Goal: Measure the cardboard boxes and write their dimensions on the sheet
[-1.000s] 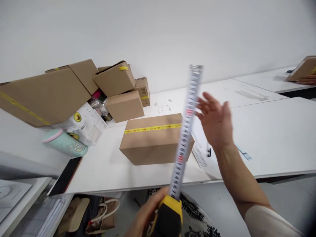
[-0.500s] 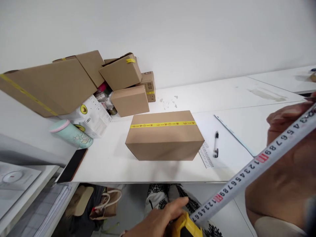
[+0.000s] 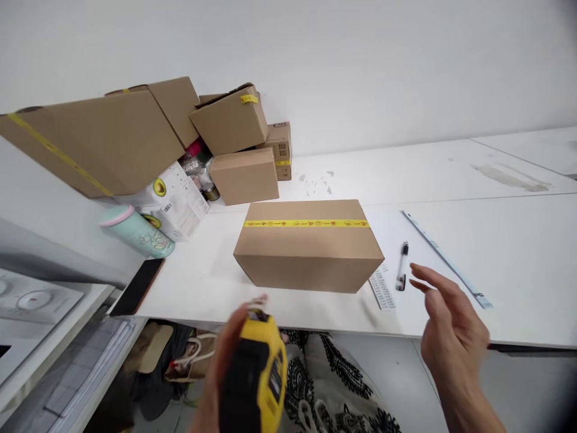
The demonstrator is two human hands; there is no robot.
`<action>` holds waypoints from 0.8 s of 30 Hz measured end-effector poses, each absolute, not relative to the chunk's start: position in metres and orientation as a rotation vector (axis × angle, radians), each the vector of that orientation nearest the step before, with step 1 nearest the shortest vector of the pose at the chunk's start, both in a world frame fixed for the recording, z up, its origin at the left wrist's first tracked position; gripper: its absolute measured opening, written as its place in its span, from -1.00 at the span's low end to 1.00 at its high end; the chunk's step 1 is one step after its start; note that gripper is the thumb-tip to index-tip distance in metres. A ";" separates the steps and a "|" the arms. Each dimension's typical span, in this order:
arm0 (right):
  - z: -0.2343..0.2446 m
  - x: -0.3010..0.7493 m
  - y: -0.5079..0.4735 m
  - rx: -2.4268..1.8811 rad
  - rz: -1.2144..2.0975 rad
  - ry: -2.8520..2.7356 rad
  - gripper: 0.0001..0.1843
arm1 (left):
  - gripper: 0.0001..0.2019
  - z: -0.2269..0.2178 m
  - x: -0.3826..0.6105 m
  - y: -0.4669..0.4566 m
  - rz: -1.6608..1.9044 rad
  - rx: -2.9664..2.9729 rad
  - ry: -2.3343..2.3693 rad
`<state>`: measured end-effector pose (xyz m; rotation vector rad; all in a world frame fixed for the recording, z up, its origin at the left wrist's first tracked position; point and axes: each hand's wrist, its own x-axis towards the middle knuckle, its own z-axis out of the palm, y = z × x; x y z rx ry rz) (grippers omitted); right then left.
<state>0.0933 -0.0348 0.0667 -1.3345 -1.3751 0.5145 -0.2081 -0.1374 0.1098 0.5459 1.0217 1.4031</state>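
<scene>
My left hand (image 3: 223, 367) is wrapped round a yellow and black tape measure (image 3: 256, 373), held low in front of the table edge with no blade showing. A brown cardboard box (image 3: 309, 246) sealed with a yellow strip of tape sits on the white table (image 3: 496, 252) just beyond it. My right hand (image 3: 451, 319) hovers to the right of the box, fingers stretched out and holding nothing. A black pen (image 3: 401, 273) lies on a printed sheet (image 3: 383, 287) between that hand and the box.
A pile of cardboard boxes (image 3: 135, 132) leans at the back left with a white carton (image 3: 174, 204) and a mint green bottle (image 3: 135, 231). A dark phone (image 3: 137, 285) lies near the table's left edge. Bags sit on the floor below.
The extended tape blade has gone back into the case. My right hand let go of it and dropped to the right of the box. The view shifted slightly down.
</scene>
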 end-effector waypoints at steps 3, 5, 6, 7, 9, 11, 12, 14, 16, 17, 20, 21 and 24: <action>0.039 0.098 -0.024 -1.438 0.650 -1.304 -0.50 | -0.46 0.102 -0.227 -0.125 1.733 0.526 1.137; 0.026 0.093 -0.019 -1.446 0.778 -1.403 -0.42 | -0.37 0.094 -0.238 -0.112 1.817 0.610 1.145; 0.022 0.090 -0.017 -1.416 0.816 -1.447 -0.37 | -0.27 0.089 -0.243 -0.105 1.810 0.668 1.125; 0.020 0.085 -0.015 -1.369 0.848 -1.490 -0.34 | -0.16 0.084 -0.247 -0.098 1.782 0.724 1.090; 0.023 0.077 -0.011 -1.255 0.906 -1.563 -0.33 | 0.01 0.078 -0.256 -0.084 1.720 0.808 1.020; 0.035 0.071 -0.009 -1.166 0.930 -1.602 -0.35 | 0.02 0.079 -0.262 -0.074 1.697 0.846 0.990; 0.045 0.069 -0.008 -1.150 0.917 -1.598 -0.36 | 0.02 0.083 -0.265 -0.070 1.694 0.861 0.981; 0.067 0.069 -0.005 -1.164 0.856 -1.544 -0.38 | 0.04 0.097 -0.269 -0.066 1.701 0.897 0.960; 0.088 0.070 0.003 -1.201 0.810 -1.462 -0.40 | 0.01 0.114 -0.272 -0.064 1.695 0.929 0.947; 0.097 0.070 0.009 -1.218 0.810 -1.424 -0.40 | -0.04 0.123 -0.273 -0.063 1.684 0.939 0.954; 0.107 0.065 0.036 -1.220 0.908 -1.368 -0.38 | -0.19 0.142 -0.271 -0.058 1.631 0.944 1.037; 0.107 0.062 0.046 -1.201 0.966 -1.366 -0.37 | -0.19 0.146 -0.270 -0.055 1.618 0.940 1.081; 0.100 0.060 0.073 -1.144 1.106 -1.394 -0.36 | -0.12 0.155 -0.262 -0.041 1.613 0.976 1.251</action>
